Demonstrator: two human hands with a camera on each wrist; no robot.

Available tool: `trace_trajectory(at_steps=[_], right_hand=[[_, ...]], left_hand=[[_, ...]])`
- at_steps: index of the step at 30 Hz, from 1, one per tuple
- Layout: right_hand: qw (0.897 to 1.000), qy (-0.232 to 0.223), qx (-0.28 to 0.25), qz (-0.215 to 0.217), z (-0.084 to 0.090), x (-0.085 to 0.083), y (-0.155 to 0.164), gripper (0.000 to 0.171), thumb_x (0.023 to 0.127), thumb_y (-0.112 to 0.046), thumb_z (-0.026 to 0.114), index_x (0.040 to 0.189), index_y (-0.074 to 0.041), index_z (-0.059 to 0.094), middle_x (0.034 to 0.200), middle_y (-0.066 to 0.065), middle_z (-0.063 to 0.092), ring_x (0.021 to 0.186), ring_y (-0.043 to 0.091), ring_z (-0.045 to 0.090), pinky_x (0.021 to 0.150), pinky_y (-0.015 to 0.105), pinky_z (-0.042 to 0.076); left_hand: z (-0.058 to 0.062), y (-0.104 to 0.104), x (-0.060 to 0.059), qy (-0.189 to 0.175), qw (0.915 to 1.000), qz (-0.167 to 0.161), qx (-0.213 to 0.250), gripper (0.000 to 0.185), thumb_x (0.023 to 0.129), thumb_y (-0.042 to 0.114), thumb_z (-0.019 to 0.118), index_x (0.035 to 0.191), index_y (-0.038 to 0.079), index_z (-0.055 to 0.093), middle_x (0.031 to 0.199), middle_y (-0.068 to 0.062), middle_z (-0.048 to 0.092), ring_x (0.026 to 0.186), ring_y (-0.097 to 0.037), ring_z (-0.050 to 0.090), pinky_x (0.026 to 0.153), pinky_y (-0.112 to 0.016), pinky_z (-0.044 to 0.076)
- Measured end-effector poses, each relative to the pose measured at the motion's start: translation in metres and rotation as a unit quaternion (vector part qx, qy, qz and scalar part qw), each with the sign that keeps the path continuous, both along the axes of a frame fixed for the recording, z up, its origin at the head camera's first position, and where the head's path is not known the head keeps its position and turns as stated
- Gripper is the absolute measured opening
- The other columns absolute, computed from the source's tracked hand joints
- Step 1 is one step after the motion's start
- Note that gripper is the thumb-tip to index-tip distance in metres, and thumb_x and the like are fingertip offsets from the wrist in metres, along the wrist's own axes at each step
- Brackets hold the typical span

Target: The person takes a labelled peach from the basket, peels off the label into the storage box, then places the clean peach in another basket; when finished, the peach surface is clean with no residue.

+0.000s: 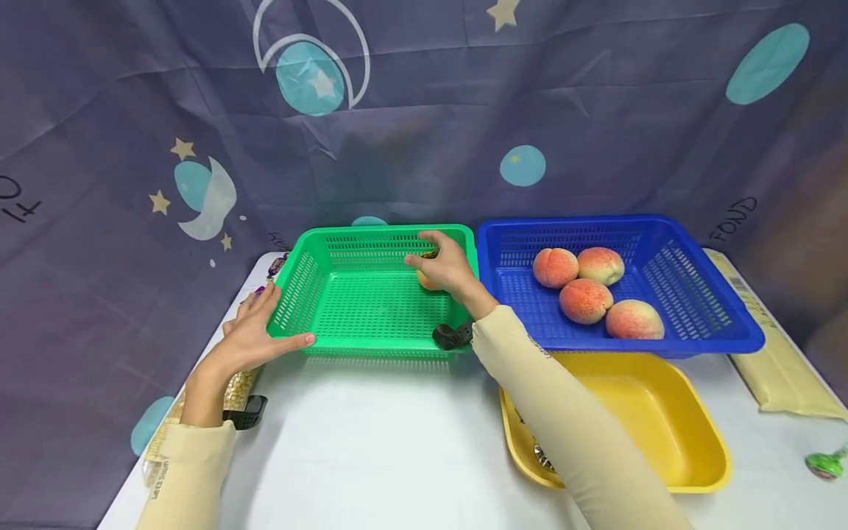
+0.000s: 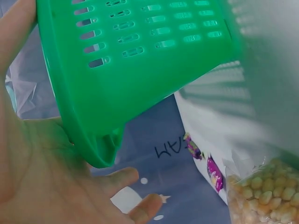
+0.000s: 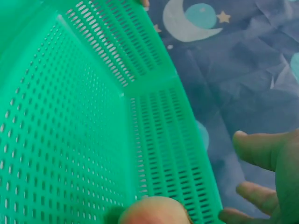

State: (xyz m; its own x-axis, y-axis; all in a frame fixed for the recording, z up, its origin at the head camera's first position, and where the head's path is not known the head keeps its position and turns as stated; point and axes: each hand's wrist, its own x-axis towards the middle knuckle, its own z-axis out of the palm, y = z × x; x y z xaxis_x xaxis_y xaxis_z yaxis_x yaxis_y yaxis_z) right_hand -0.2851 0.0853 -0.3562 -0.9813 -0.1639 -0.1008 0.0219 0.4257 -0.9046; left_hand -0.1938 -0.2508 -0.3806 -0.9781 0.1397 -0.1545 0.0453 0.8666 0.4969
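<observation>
Peach against green basket wall

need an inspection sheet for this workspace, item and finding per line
surface: white table, partly bare in front
job's things: green perforated plastic basket holding one peach under the right hand; blue plastic basket holding four peaches
clutter: yellow plastic tray, bag of corn kernels, wrapped sweets, long cream packet, green object at the table edge
grippers: left hand rests on the green basket's corner; right hand over the peach
cables: nothing seen
surroundings: dark moon-and-star cloth backdrop
</observation>
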Motion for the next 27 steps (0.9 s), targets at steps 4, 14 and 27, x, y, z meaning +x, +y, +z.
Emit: trace_trajectory(at_steps=[4,14,27], right_hand=[[0.999,-0.039,-0.006,-0.034,-0.003,-0.004,-0.005,0.074,0.098,-0.031,0.069,0.160,-0.019,0.031,0.168,0.007,0.027,0.150,0.034,0.036,0.116,0.053,0.039],[0.992,-0.118,0.013,-0.033,-0.008,-0.018,-0.003,0.091,0.098,-0.031,0.069,0.164,-0.015,0.008,0.171,0.011,0.013,0.157,0.034,0.020,0.123,0.055,0.028],[0.979,-0.164,0.071,0.094,-0.016,-0.034,-0.003,0.077,0.094,-0.011,0.069,0.161,-0.018,0.030,0.166,0.015,0.028,0.148,0.037,0.038,0.115,0.056,0.041]], left_hand=[[0.001,0.000,0.001,-0.003,1.0000,0.001,0.000,0.123,0.082,0.066,0.072,0.164,0.006,0.003,0.173,-0.010,-0.006,0.155,-0.050,-0.006,0.106,-0.084,0.004],[0.001,-0.001,-0.001,-0.010,0.9999,-0.001,0.005,0.124,0.083,0.067,0.071,0.164,0.006,0.000,0.173,-0.008,-0.009,0.154,-0.054,-0.002,0.105,-0.085,0.005],[-0.001,-0.001,-0.003,-0.018,0.9998,0.008,0.009,0.123,0.083,0.068,0.071,0.164,0.009,0.000,0.173,-0.006,-0.009,0.155,-0.053,-0.001,0.105,-0.087,-0.002]])
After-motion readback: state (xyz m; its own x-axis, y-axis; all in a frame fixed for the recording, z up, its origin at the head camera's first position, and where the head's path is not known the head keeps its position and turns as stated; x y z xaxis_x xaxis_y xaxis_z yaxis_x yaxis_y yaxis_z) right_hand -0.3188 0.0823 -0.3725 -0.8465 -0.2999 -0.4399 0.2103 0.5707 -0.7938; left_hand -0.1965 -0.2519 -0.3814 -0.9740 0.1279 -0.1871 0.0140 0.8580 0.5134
